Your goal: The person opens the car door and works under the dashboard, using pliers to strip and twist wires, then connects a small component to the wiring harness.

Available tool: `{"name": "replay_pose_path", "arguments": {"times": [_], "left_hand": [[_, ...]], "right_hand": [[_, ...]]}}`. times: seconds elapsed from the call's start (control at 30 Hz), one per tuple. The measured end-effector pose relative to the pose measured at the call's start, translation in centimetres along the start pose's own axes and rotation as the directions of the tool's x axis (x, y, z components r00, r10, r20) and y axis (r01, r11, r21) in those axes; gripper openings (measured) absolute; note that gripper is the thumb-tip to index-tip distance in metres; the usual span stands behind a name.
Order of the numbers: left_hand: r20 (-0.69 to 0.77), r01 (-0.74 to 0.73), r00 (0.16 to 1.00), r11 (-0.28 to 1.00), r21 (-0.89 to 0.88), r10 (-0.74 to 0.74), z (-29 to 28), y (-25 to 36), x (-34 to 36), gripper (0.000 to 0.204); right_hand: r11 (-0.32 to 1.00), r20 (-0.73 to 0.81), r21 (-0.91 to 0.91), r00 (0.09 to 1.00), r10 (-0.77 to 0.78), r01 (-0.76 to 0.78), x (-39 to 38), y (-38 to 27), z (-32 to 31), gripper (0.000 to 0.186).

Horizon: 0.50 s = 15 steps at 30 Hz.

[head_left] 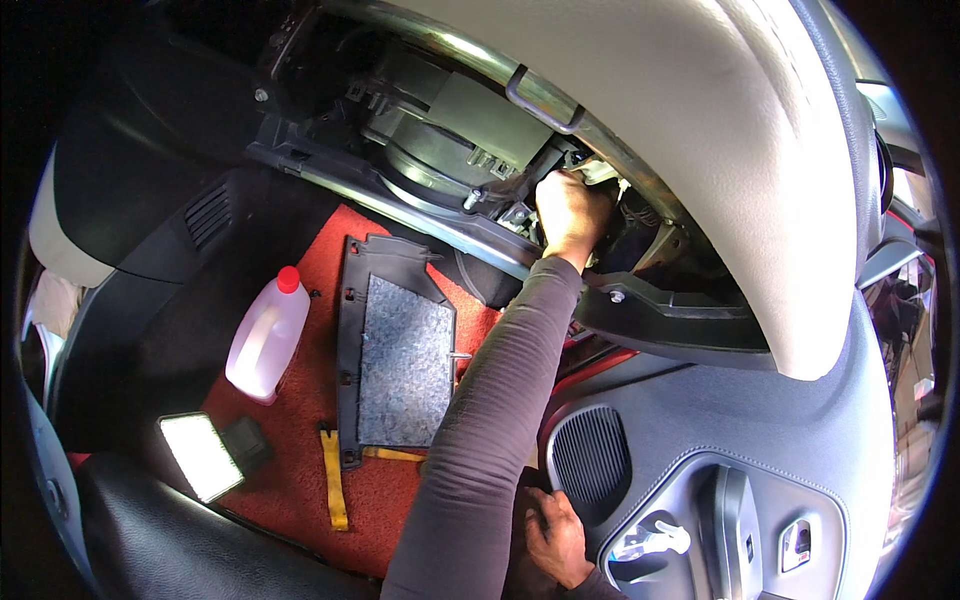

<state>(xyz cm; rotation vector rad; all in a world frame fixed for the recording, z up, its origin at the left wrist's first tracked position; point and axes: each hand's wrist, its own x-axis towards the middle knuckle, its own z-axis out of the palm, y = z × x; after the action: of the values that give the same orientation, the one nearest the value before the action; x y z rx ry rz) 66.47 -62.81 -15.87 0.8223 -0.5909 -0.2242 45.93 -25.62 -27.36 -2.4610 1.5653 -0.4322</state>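
Note:
My left hand (572, 215) reaches into the opening under the dashboard, its fingers bent inward. Their tips, and whatever they grip, are hidden behind the knuckles. Just beyond the hand is a white part (600, 172), with wires (645, 212) to its right. A black plastic housing (450, 125) fills the opening to the left. My right hand (556, 540) rests low beside the door, fingers curled, with nothing visible in it. Below my left forearm, a black trim panel with a grey felt insert (405, 360) lies on the red carpet (290, 480).
A clear jug with a red cap (268, 335) and a lit work lamp (203, 455) are at left. A yellow strip (334, 480) lies beside the panel. A metal bar (430, 222) crosses below the opening. The door (700, 410) stands at right, a spray bottle (650, 541) in its pocket.

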Motion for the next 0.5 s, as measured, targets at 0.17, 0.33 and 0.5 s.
{"name": "replay_pose_path", "arguments": {"times": [0.17, 0.33, 0.5], "left_hand": [[0.015, 0.037, 0.999, 0.996, -0.082, -0.036, -0.7, 0.9, 0.1, 0.038], [0.095, -0.175, 0.983, 0.954, 0.243, 0.157, -1.4, 0.8, -0.3, 0.039], [0.107, -0.404, 0.913, 0.844, 0.353, 0.393, -1.1, -0.6, -0.2, 0.038]], "right_hand": [[1.0, -0.006, 0.011, 1.0, -0.02, 0.02, 0.0, 0.1, 0.3, 0.039], [1.0, -0.009, -0.007, 1.0, -0.03, 0.03, 0.1, 0.0, 0.1, 0.039], [0.998, -0.028, 0.002, 0.998, -0.055, 0.055, 0.3, -0.1, -0.1, 0.039]]}}
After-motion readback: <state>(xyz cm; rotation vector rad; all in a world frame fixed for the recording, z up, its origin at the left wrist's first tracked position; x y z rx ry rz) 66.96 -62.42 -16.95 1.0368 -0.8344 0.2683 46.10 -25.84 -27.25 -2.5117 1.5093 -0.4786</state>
